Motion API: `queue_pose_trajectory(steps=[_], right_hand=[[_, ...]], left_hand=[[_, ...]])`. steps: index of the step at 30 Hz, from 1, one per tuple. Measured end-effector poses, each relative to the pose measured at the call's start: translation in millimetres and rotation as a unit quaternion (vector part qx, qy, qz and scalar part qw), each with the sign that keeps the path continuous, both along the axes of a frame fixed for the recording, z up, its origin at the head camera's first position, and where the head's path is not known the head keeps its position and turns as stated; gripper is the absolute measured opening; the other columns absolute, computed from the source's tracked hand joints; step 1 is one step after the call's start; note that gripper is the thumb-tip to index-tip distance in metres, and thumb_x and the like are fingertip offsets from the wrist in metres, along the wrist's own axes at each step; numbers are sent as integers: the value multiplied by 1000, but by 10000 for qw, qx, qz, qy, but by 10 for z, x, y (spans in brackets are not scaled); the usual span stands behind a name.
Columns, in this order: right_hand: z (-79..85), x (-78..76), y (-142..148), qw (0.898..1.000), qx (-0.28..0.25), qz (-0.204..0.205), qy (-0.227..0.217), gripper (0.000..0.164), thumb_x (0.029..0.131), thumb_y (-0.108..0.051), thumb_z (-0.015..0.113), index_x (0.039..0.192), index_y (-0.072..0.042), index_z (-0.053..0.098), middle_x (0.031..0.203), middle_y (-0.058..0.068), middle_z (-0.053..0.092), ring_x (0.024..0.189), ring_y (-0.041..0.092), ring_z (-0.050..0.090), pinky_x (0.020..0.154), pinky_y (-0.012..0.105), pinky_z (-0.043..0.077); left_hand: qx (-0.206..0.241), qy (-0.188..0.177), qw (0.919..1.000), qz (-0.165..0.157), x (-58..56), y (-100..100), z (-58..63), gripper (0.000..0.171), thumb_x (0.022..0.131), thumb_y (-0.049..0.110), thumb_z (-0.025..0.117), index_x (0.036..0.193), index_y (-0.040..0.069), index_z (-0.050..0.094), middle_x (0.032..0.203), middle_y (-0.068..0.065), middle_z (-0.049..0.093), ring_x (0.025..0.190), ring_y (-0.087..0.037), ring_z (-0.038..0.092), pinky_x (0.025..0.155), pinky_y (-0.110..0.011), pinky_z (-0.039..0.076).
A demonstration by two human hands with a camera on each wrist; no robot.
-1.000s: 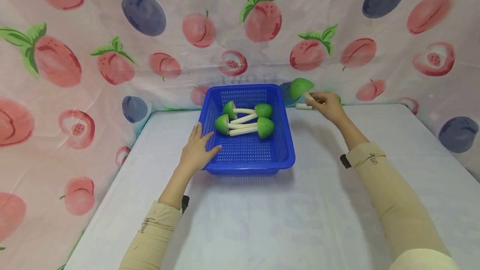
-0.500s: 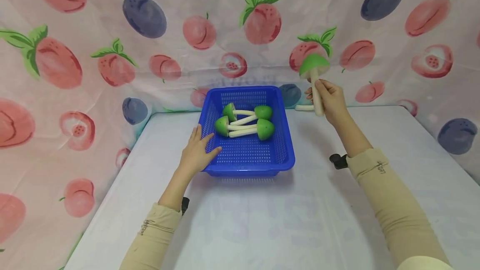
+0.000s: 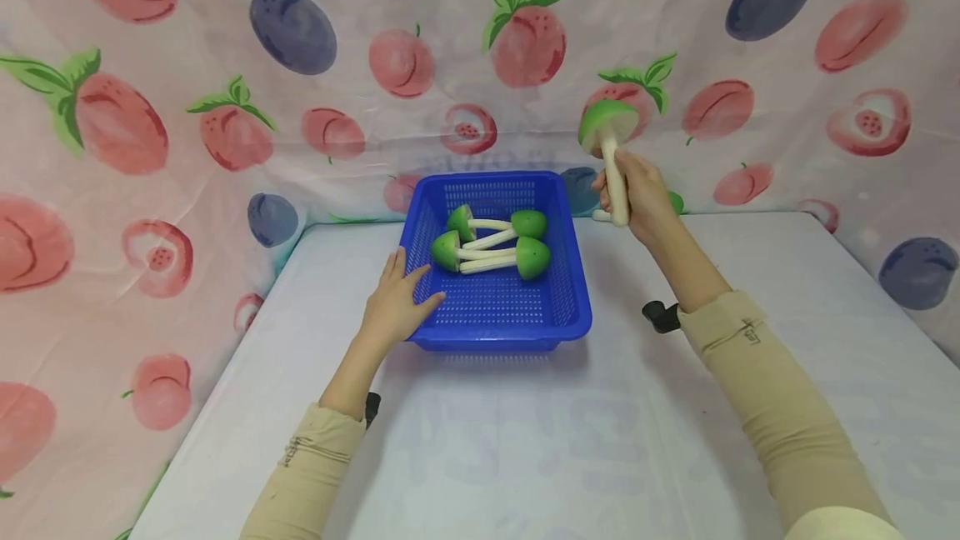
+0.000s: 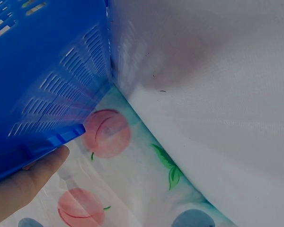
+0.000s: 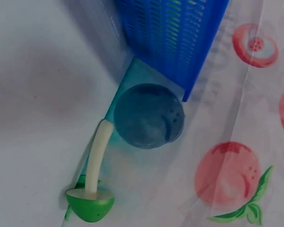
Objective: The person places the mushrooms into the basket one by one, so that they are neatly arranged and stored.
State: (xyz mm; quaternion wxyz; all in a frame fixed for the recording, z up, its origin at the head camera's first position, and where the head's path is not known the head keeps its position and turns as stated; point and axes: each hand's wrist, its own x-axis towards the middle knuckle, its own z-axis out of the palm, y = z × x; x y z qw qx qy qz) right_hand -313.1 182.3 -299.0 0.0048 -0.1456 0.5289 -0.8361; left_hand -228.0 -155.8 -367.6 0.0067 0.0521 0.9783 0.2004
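White-covered table point(image 3: 480, 440); blue basket point(image 3: 495, 333) standing on it; green-capped mushroom point(image 5: 92, 174) lying at back edge, right of basket.

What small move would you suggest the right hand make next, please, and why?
I'd probably have the right hand move its green-capped mushroom over the blue basket, since it is held up outside it, four similar mushrooms lie inside, free space shows at the near end, and the left hand touches the basket.

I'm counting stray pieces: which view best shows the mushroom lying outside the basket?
The right wrist view: the mushroom shows cap and stem unobstructed. Head view: the right hand hides its middle. Left wrist view: none of it.
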Motion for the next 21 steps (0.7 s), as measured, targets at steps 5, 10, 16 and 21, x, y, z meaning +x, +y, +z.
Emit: queue_pose_trajectory(steps=[5,10,16,21], right_hand=[[63,-3,-134,9999,104,-87,82,18,101,-17,40,107,-3,50,59,2,62,42,11,54,43,19,46],[122,-11,-235,9999,-38,-111,98,4,100,-10,38,102,-7,38,60,2,61,43,11,53,43,17,44],[207,-7,-382,9988,-335,6,361,5,100,-7,35,104,-6,38,62,4,60,43,12,53,43,17,44],[305,-19,-505,9961,-766,31,429,4,101,-8,35,103,-6,38,62,5,60,42,13,53,42,18,44]], left_hand=[[26,-1,10000,6,16,1,-3,64,91,44,54,142,8,42,157,-23,6,147,-35,1,106,-62,30],[40,-5,10000,9,15,1,-9,64,91,46,54,142,9,42,157,-22,6,147,-34,1,105,-62,30],[52,2,10000,23,14,-7,-7,65,91,46,54,142,8,42,157,-22,5,147,-34,1,104,-63,31],[43,17,10000,6,-13,-4,-4,65,91,47,53,143,9,41,157,-21,6,147,-34,1,106,-62,30]])
